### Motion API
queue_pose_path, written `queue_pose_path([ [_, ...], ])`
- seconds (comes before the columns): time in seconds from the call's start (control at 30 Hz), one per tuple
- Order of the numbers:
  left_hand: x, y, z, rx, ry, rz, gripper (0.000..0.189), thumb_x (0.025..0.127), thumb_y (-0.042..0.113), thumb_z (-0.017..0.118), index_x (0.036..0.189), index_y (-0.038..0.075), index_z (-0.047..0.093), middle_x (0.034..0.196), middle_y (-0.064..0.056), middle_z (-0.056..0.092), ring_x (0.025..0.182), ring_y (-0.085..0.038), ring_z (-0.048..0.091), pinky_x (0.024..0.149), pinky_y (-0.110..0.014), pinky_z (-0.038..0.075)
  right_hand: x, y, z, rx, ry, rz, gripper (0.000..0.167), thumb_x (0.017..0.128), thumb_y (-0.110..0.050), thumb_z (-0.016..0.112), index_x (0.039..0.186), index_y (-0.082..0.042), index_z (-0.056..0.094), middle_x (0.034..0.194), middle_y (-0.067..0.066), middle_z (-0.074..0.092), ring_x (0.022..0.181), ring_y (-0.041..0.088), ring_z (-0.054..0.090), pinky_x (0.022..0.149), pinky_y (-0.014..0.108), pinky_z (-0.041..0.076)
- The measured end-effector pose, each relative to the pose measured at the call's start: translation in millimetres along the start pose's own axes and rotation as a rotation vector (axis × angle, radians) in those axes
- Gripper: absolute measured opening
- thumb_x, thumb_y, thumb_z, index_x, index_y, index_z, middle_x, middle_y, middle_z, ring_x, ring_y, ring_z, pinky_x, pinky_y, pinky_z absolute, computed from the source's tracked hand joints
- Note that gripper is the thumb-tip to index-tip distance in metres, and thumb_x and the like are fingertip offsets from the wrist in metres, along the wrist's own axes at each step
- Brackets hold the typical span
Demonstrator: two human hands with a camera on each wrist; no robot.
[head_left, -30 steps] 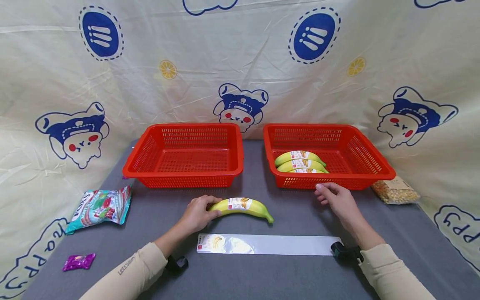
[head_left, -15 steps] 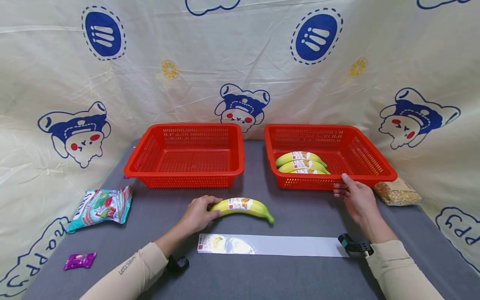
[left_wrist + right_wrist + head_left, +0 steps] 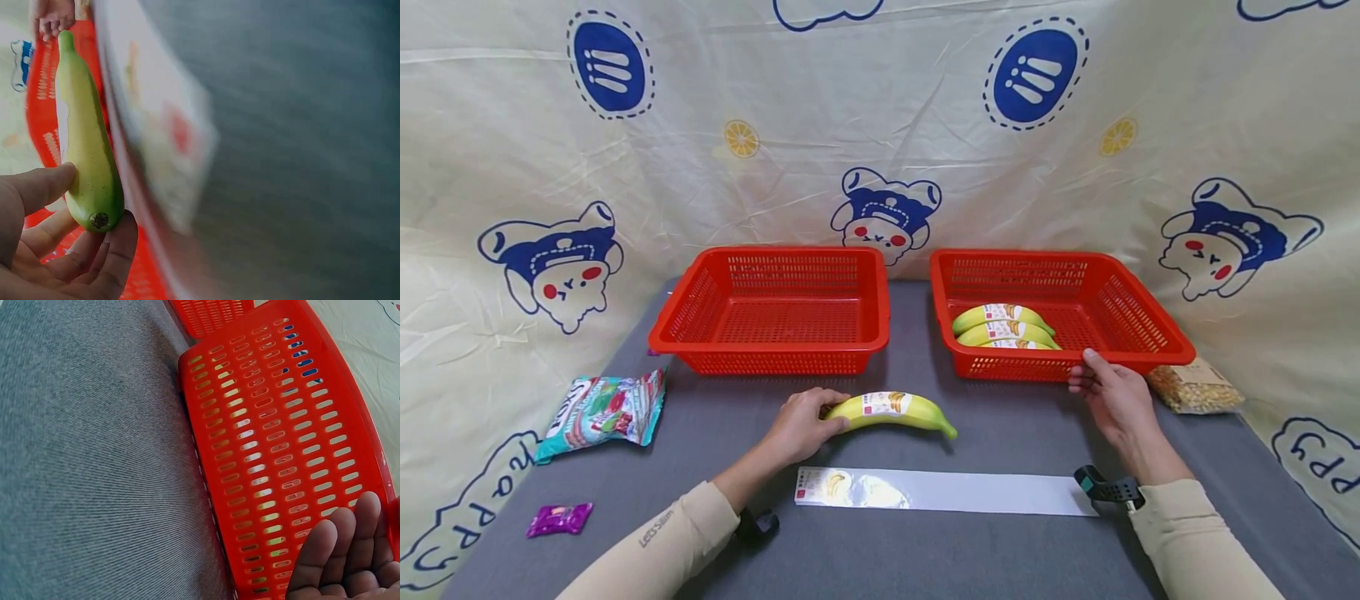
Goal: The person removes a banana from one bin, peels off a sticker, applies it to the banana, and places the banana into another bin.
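Note:
In the head view my left hand [image 3: 807,425] grips one end of a yellow-green banana [image 3: 895,412] bearing a white printed label. Its thumb and fingers wrap the blunt end of the banana [image 3: 87,137] in the left wrist view, and the far tip appears just off the table. My right hand [image 3: 1116,400] holds the front rim of the right red basket [image 3: 1000,364], thumb over the rim. In the right wrist view the fingers [image 3: 337,544] curl against the basket's slotted outer wall. Several labelled bananas [image 3: 1003,325] lie at the left inside that basket.
A second red basket [image 3: 775,362] stands to the left. A long white label strip [image 3: 955,492] lies in front of the hands. Colourful snack bag [image 3: 606,412] and purple packet [image 3: 560,519] are at left; a bag of kernels [image 3: 1195,386] sits behind the right basket's corner.
My right hand has moved right and onto the right basket's front rim. In the last half second the banana in my left hand has shifted slightly right and up.

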State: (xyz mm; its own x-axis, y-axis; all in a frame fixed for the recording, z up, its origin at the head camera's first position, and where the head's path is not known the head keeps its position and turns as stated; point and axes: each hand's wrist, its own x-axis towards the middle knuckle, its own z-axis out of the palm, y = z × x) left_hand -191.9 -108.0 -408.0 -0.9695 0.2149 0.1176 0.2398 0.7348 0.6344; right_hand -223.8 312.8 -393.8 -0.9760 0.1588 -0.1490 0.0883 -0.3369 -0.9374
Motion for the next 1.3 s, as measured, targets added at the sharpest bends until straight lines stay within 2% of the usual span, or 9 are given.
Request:
queue_pose_path([
  [0.17,12.2,31.5,-3.0,-0.081,-0.008,0.039,0.034,0.080,0.017,0.074,0.114,0.013,0.069,0.107,-0.005,0.069,0.089,-0.016,0.061,0.076,-0.031,0.047,0.5,0.8,-1.0,0.006,-0.026,-0.023,0.024,0.083,-0.034,0.069,0.088,-0.010,0.072,0.073,-0.002,0.071,0.068,0.010,0.063,0.067,0.022,0.053],
  [0.33,37.7,72.2,-3.5,-0.139,-0.032,0.108,0.037,0.082,0.018,0.072,0.118,0.012,0.067,0.107,-0.006,0.068,0.089,-0.016,0.060,0.075,-0.027,0.049,0.8,2.9,0.0,-0.017,-0.012,-0.036,0.023,0.082,-0.035,0.069,0.085,-0.012,0.073,0.072,-0.002,0.070,0.066,0.010,0.062,0.065,0.022,0.053],
  [0.5,70.3,109.3,2.6,-0.130,-0.070,0.107,0.043,0.084,0.023,0.071,0.125,0.015,0.062,0.113,-0.004,0.064,0.096,-0.017,0.057,0.078,-0.024,0.049,0.4,3.9,1.1,-0.021,0.005,-0.017,0.023,0.082,-0.036,0.069,0.082,-0.013,0.072,0.071,-0.002,0.069,0.066,0.010,0.061,0.066,0.022,0.053],
  [0.67,100.9,137.7,17.6,-0.060,-0.075,0.099,0.048,0.085,0.028,0.068,0.131,0.017,0.057,0.120,-0.002,0.062,0.103,-0.017,0.054,0.082,-0.026,0.048,-1.9,4.7,0.0,-0.037,0.020,-0.018,0.026,0.082,-0.037,0.069,0.083,-0.012,0.071,0.071,-0.003,0.068,0.067,0.011,0.060,0.067,0.022,0.052],
  [0.87,122.3,157.1,39.7,0.079,-0.063,0.116,0.047,0.088,0.031,0.066,0.132,0.018,0.056,0.122,0.000,0.061,0.103,-0.012,0.051,0.089,-0.028,0.045,-4.8,8.5,-2.6,-0.047,0.011,-0.043,0.025,0.086,-0.034,0.066,0.079,-0.010,0.071,0.067,-0.002,0.067,0.062,0.012,0.060,0.065,0.023,0.052],
  [1.0,131.0,166.3,52.1,0.124,-0.067,0.111,0.045,0.087,0.030,0.066,0.130,0.018,0.057,0.117,0.002,0.061,0.100,-0.011,0.052,0.087,-0.025,0.046,-6.0,10.6,-4.1,-0.050,0.014,-0.045,0.024,0.089,-0.031,0.063,0.076,-0.012,0.071,0.066,-0.003,0.067,0.061,0.012,0.059,0.064,0.023,0.052],
  [1.13,137.4,170.4,63.1,0.186,-0.063,0.109,0.042,0.086,0.030,0.068,0.126,0.018,0.060,0.115,0.003,0.063,0.097,-0.010,0.053,0.086,-0.024,0.047,-6.4,11.3,-4.7,-0.059,0.011,-0.048,0.024,0.089,-0.032,0.063,0.076,-0.013,0.070,0.066,-0.003,0.067,0.061,0.011,0.059,0.064,0.022,0.051],
  [1.3,143.3,171.4,72.8,0.319,-0.068,0.141,0.031,0.086,0.031,0.066,0.114,0.016,0.065,0.102,0.003,0.066,0.085,-0.010,0.055,0.078,-0.023,0.047,-7.7,11.5,-6.2,-0.071,0.016,-0.037,0.023,0.089,-0.032,0.063,0.078,-0.013,0.070,0.067,-0.004,0.067,0.063,0.011,0.059,0.065,0.022,0.051],
])
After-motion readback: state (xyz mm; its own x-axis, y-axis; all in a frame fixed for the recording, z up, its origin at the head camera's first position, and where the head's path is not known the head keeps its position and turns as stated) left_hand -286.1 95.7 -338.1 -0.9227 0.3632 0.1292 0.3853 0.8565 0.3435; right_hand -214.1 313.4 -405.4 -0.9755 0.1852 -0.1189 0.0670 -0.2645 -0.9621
